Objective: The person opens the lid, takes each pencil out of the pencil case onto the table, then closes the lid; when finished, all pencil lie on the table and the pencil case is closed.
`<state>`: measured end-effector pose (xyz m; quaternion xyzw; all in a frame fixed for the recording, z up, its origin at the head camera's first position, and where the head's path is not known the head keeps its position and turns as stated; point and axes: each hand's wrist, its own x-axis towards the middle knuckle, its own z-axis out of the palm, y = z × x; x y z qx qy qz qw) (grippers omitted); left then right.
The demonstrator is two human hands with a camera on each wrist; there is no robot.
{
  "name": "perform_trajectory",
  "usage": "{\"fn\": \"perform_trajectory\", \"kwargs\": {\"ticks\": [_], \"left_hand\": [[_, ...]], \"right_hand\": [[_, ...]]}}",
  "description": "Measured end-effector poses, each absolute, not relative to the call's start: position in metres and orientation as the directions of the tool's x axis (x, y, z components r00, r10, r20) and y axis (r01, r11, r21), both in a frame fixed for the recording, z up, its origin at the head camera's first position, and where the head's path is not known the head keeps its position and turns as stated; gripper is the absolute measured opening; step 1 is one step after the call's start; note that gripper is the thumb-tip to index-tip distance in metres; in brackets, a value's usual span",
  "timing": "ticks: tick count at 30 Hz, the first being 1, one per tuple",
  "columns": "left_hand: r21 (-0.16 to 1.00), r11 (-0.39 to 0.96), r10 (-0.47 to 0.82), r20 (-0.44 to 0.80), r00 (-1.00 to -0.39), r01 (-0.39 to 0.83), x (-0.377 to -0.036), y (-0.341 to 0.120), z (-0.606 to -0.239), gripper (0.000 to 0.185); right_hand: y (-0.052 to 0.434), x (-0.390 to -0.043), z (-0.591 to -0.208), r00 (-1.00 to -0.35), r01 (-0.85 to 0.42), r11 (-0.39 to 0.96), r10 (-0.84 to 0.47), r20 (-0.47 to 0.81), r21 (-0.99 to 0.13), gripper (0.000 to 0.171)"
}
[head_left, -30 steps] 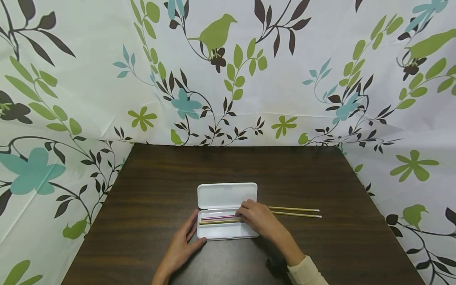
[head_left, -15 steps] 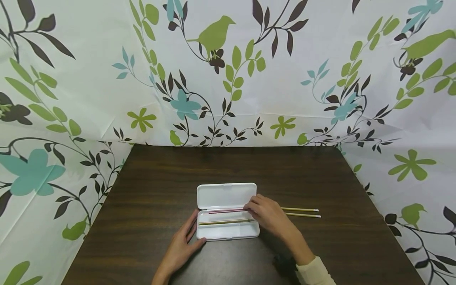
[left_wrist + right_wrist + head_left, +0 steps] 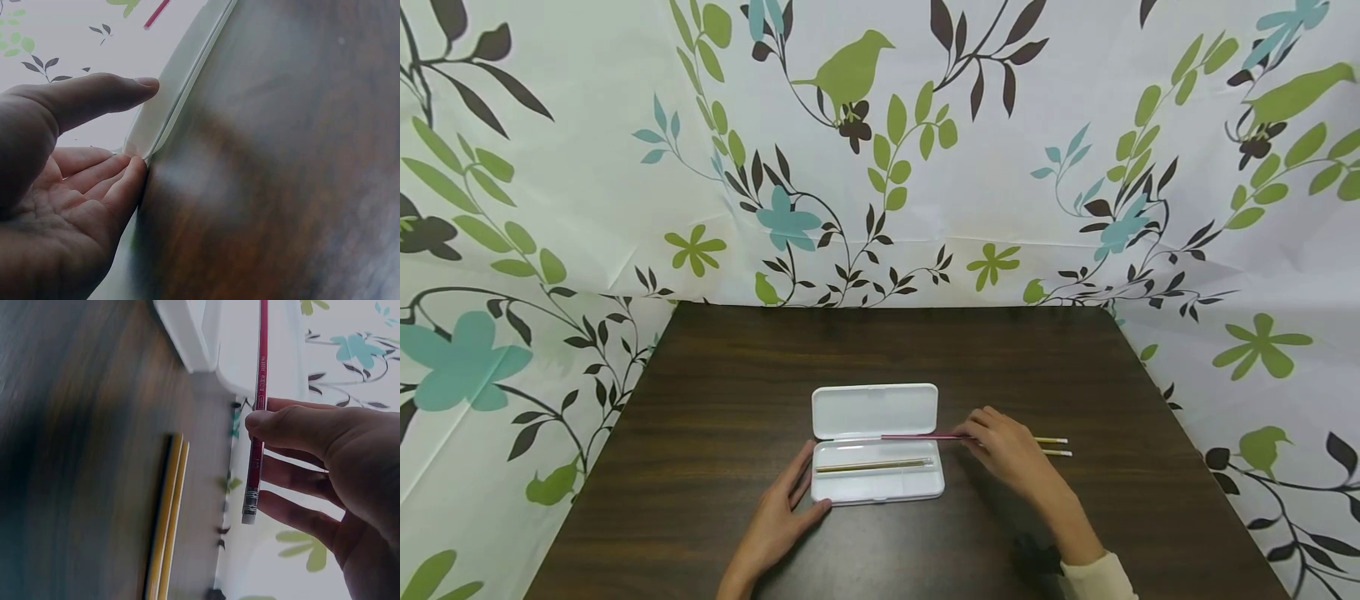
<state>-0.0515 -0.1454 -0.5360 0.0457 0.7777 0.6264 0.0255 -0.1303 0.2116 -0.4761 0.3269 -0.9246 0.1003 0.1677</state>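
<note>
My right hand (image 3: pixel 1003 446) pinches a red pencil (image 3: pixel 917 436) between thumb and fingers, right of a white pencil case (image 3: pixel 880 492). The right wrist view shows the pencil's eraser end (image 3: pixel 249 519) below the thumb. In the head view the pencil's left part passes in front of the case's hinge line. The case lies with its lid (image 3: pixel 875 410) raised. Inside it rests at least one yellowish pencil (image 3: pixel 868 467). My left hand (image 3: pixel 777 517) touches the case's left end, its fingers along the side and its thumb by the front left corner.
Two yellow pencils (image 3: pixel 167 519) lie on the dark wooden table (image 3: pixel 737 358), partly behind my right hand in the head view. A white cloth with leaves and birds (image 3: pixel 857 242) hangs behind the table and at its sides.
My right hand has moved right out of the case, drawing the red pencil with it. The left hand has stayed at the case's left end.
</note>
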Motion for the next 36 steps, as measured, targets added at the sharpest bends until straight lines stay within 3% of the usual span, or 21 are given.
{"fn": "perform_trajectory", "kwargs": {"ticks": [26,36], "left_hand": [[0.975,0.218,0.101,0.015,-0.995,0.037,-0.051,-0.145,-0.535,0.09],[0.974,0.223,0.097,0.019,-0.995,0.041,-0.052,-0.144,-0.535,0.09]], "right_hand": [[0.294,-0.121,-0.466,-0.795,-0.518,0.855,-0.47,0.384,-0.026,0.027],[0.32,-0.119,-0.455,-0.824,-0.456,0.888,-0.397,0.405,-0.056,0.024]]}}
